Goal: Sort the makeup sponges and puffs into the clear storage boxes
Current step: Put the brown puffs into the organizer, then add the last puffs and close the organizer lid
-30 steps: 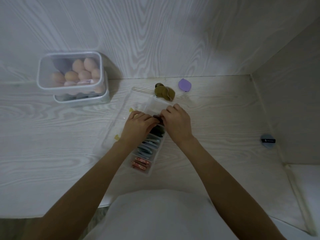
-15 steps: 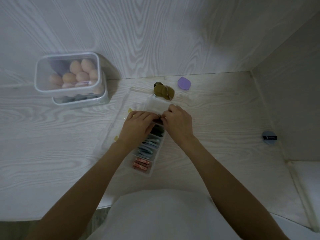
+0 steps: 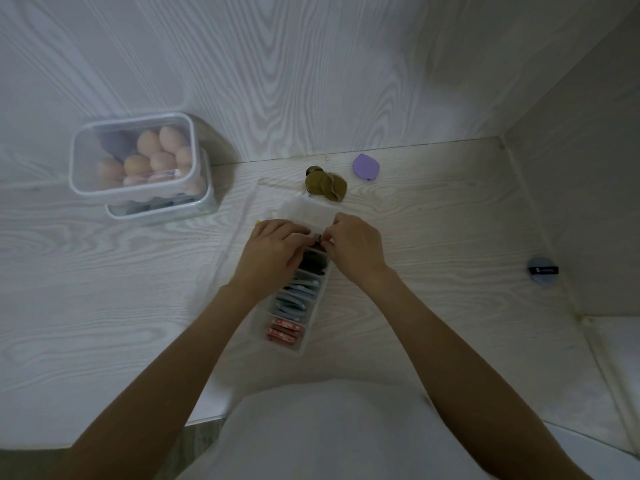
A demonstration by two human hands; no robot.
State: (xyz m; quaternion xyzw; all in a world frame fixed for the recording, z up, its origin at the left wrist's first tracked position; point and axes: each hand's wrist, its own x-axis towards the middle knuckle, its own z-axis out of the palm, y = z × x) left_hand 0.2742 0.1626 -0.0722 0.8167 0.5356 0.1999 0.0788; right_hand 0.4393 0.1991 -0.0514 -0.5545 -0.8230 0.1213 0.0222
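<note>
A long clear divided box [image 3: 313, 315] lies in the middle of the table, with red, blue-grey and dark puffs standing in its compartments. My left hand [image 3: 273, 251] and my right hand [image 3: 356, 245] meet over its far half, fingertips pinching a small dark puff [image 3: 317, 241] between them above a compartment. Beyond the box lie several olive-green puffs [image 3: 325, 184] in a heap and a purple puff [image 3: 366, 163]. A grey-blue puff with a black strap [image 3: 541, 271] rests far right by the side wall.
Two clear lidded boxes [image 3: 138, 157] are stacked at the back left, the top one holding orange egg sponges and a purple one. A clear flat lid [image 3: 266, 194] lies under and left of the divided box. Walls close the back and right.
Both hands stay over the same compartment, fingertips drawn slightly closer together on the dark puff. The view has shifted a little; nothing else moved.
</note>
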